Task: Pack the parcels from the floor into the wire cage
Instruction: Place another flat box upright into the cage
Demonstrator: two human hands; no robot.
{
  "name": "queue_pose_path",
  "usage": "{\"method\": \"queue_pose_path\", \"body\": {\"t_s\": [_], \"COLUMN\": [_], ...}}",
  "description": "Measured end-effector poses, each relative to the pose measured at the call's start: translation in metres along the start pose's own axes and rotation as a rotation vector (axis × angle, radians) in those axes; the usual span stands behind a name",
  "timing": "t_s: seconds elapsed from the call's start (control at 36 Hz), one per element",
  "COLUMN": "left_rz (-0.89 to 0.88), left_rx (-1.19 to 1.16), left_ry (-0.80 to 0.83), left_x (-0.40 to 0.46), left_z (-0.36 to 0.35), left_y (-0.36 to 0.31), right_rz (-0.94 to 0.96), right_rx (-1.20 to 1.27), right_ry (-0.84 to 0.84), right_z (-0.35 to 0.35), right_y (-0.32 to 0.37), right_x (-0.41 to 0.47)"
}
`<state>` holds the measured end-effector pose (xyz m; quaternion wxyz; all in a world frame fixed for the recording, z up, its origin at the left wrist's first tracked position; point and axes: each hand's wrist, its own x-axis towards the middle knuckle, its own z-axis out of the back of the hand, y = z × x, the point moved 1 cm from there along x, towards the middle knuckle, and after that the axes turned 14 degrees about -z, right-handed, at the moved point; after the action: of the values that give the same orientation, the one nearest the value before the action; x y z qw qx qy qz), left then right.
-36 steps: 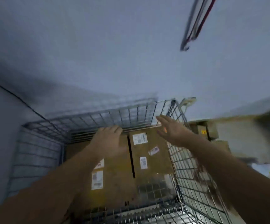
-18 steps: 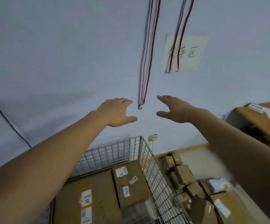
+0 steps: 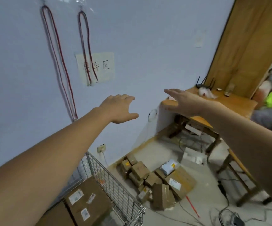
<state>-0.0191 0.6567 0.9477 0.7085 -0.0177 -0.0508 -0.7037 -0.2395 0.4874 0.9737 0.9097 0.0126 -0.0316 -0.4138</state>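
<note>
The wire cage stands at the lower left against the wall. Inside it lies a brown labelled parcel. To the cage's right, a pile of several brown cardboard parcels and a white mailer bag sits on the floor. My left hand and my right hand are both raised in the air in front of the wall, fingers straight and spread, holding nothing.
A wooden table with a router and small items stands at the right, a wooden door behind it. Cables and a red stick lie on the floor. Red cords and a paper sign hang on the wall.
My view has swung up and to the right, away from the cage and toward the floor pile. Both hands have lifted off the parcels in the cage and stay empty.
</note>
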Motion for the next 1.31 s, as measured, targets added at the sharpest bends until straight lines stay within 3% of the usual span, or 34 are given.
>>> {"method": "queue_pose_path", "body": {"t_s": [0.19,0.44,0.75,1.08,1.31], "left_rz": [-0.052,-0.004,0.033,0.008,0.059], "left_rx": [-0.017,-0.031,-0.011,-0.100,-0.119], "left_ry": [-0.039,0.038,0.081,0.124,0.198], "left_x": [0.097,0.192,0.319,0.486,0.547], "left_z": [-0.004,-0.037,-0.102,-0.180,-0.245], "left_y": [-0.096,-0.163,-0.138,-0.111,-0.096], "right_rz": [-0.090,-0.023,0.017,-0.107,-0.033], "right_rx": [-0.074,-0.056,-0.010,-0.041,-0.062], "right_ry": [-0.018,0.046,0.122,0.290,0.379], "right_z": [0.004,-0.017,-0.086,-0.143,-0.205], "right_y": [-0.119,-0.241,-0.314,-0.408,-0.450], "right_x": [-0.010,0.033,0.153,0.279,0.355]}}
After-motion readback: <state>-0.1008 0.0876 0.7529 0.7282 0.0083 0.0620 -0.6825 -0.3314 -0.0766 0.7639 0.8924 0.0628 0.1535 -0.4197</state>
